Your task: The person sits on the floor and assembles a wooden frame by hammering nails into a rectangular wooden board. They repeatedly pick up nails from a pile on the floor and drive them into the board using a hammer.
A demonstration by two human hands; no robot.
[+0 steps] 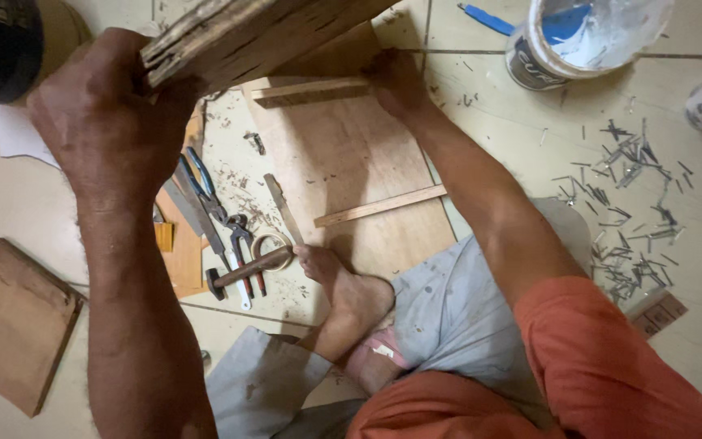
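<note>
Above the plywood sheet [343, 162] on the floor, a rough wooden board [245, 32] is held up by both hands: the left hand [107, 122] is clenched around its near end, the right hand [396, 81] pressed against its far underside. Left of the sheet lie pliers [205, 191] and a hammer [245, 268]; right, scattered nails [627, 203].

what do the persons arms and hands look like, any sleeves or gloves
Both hands are bare, with no gloves, rings or watch in view. The left hand and its forearm are uncovered as far as the picture shows. The right hand leads up a bare forearm to a short orange sleeve that ends about the elbow.
</note>
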